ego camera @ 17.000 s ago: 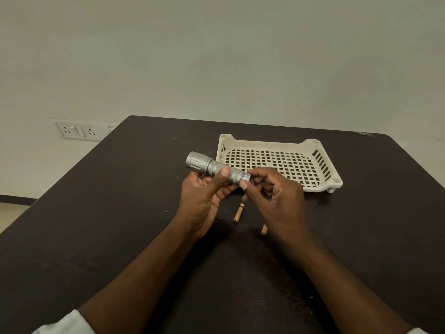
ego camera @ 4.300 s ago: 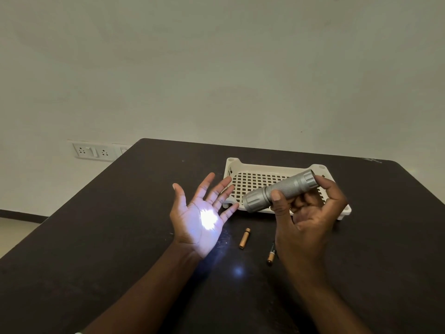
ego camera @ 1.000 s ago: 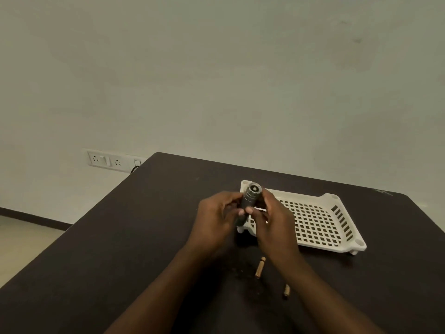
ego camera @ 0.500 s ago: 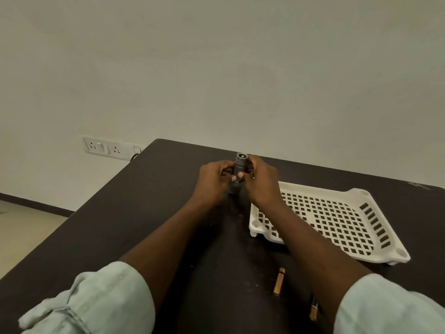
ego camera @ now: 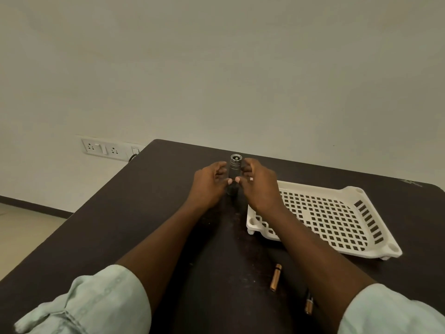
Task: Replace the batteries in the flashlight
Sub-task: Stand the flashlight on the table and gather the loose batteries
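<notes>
**Flashlight stands upright between two hands**

The silver metal cylindrical flashlight (ego camera: 234, 168) stands on end on the dark tabletop (ego camera: 149, 213), near its far edge, just left of the white perforated plastic tray (ego camera: 375, 242). The left hand (ego camera: 209, 186) and right hand (ego camera: 258, 185) flank it, fingers (ego camera: 220, 168) loosely curled, thumb tips almost meeting in front of the barrel; whether they grip it or merely touch it cannot be told. Two copper-coloured batteries (ego camera: 275, 277) lie nearer the person, one partly hidden by the right forearm. No writing is legible on any of them.
</notes>
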